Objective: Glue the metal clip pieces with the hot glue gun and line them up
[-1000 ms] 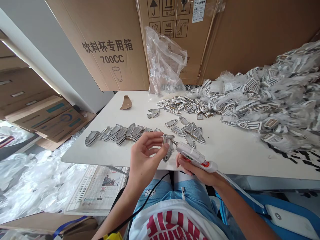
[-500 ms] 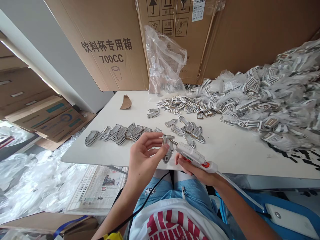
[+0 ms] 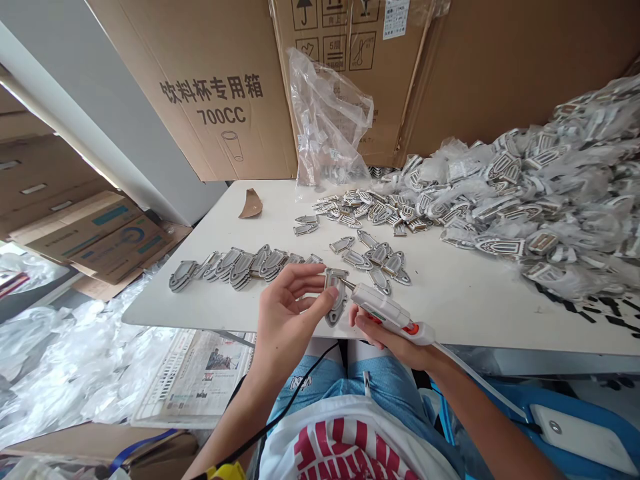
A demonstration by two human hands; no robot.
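Note:
My left hand point(image 3: 293, 303) pinches a grey, pointed-oval metal piece point(image 3: 334, 308) upright above the table's front edge, thumb on its face. My right hand point(image 3: 383, 333) is wrapped round a white electric screwdriver point(image 3: 383, 307) with red switches and a cord at its tail. The metal tip of the screwdriver points up and left, meeting the upper right part of the piece; whether it touches a screw is too small to tell. Overlapping stacks of like metal pieces point(image 3: 243, 267) lie to the left. Several loose pieces point(image 3: 377, 257) lie behind my hands.
A big heap of plastic-bagged metal pieces point(image 3: 530, 180) covers the table's right side. Black strips point(image 3: 595, 307) are scattered at the right edge. A clear plastic bag point(image 3: 327, 127) stands against cardboard boxes point(image 3: 225, 147) behind. A white power unit point(image 3: 583, 437) sits on a blue stool.
The view has shifted very slightly. Both hands, the metal piece and the screwdriver hold almost the same position.

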